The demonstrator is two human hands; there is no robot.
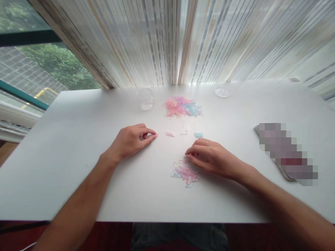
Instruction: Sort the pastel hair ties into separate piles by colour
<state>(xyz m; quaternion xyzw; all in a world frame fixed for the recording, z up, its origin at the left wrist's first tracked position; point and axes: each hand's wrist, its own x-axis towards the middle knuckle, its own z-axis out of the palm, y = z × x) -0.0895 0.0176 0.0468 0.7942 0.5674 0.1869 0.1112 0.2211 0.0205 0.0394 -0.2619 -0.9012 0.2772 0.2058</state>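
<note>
My left hand (133, 139) rests on the white table with thumb and forefinger pinched on a small pink elastic band (157, 134). To its right, in a row, lie a little pink bunch of bands (170, 134), a pale band (183, 134) and a small blue bunch (198, 135). My right hand (209, 155) is closed, its fingertips over the upper edge of a loose pile of pink and bluish bands (185, 172). Whether a band sits between those fingertips is too small to tell. Farther back spreads a larger pink, purple and blue pile (181, 106).
A clear round container (145, 99) stands at the back, left of the large pile. Its likely lid, a clear disc (222, 92), lies at the back right. A pixelated phone-shaped object (286, 153) lies on the right of the table (65, 157). Striped curtains (131, 42) hang behind.
</note>
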